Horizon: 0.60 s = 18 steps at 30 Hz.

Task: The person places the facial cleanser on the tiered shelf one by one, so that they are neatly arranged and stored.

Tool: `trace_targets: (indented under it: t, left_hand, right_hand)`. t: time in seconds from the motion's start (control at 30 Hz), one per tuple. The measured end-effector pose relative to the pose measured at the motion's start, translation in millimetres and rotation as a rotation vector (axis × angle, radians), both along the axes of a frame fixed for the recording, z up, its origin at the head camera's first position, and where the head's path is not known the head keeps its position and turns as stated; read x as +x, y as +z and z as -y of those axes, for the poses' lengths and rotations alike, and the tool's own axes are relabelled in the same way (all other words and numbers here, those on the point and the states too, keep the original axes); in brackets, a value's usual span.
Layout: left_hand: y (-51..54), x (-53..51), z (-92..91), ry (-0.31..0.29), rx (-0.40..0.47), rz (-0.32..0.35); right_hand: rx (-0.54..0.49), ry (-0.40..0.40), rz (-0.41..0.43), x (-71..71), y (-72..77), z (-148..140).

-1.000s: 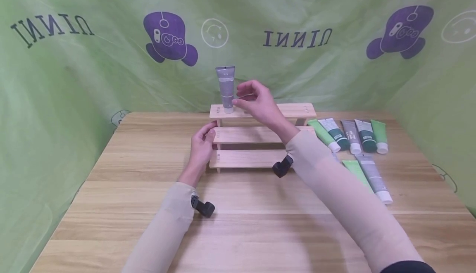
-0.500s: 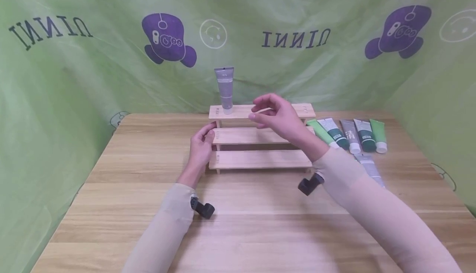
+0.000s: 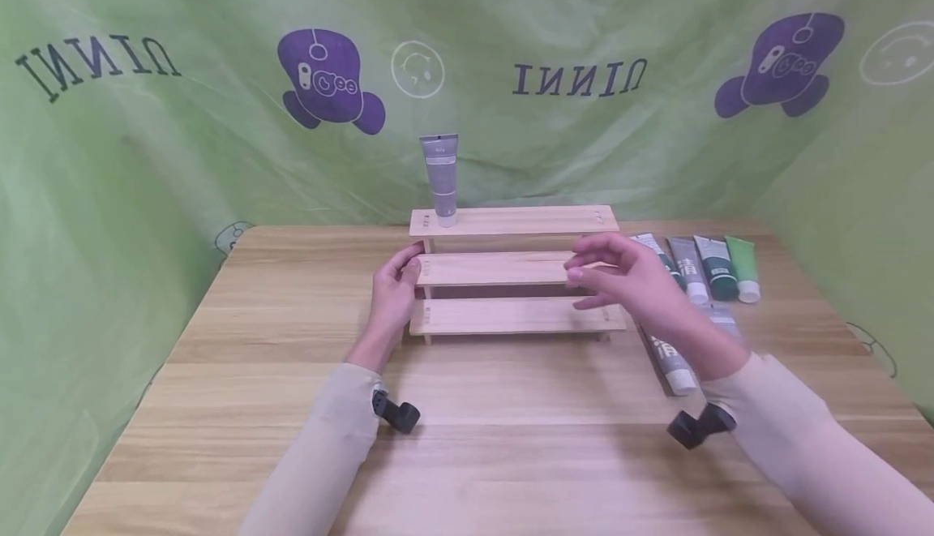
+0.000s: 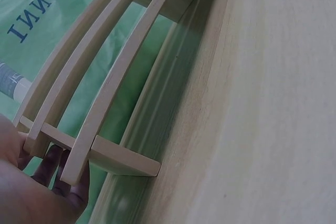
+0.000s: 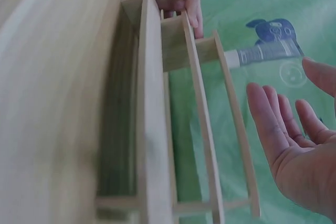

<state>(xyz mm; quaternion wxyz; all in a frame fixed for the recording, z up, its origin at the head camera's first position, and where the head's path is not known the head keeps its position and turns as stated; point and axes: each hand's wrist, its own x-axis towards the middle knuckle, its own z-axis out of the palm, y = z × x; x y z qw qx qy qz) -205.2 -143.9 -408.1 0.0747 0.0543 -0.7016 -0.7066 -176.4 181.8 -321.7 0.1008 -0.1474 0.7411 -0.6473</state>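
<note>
Rack: bare wd., smooth, matt, faint grain. Table: wd.-grain top, smooth, slt. sheen from where I stand. Backdrop: thin cloth or plas. sheet, can't tell; creased, semi-gloss. Grey tube on rack: plas.-look, smooth, satin. Its cap: plas., smooth. Green tube: plas.-look, smooth. Sleeves: cloth, matt. Wrist cams: blk. plas., smooth.
</note>
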Motion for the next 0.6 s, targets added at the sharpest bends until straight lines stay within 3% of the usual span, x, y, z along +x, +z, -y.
trace_targets:
  t: [0.5, 0.6]
  left_hand:
    - [-1.1, 1.5, 0.8, 0.002, -0.01, 0.025]
    - [0.2, 0.8, 0.1, 0.004, -0.021, 0.017]
  right_hand:
    - [0.112, -0.087, -0.032, 44.3, -23.4, -80.4]
    - [0.092, -0.09, -0.033, 51.2, -28.1, -94.6]
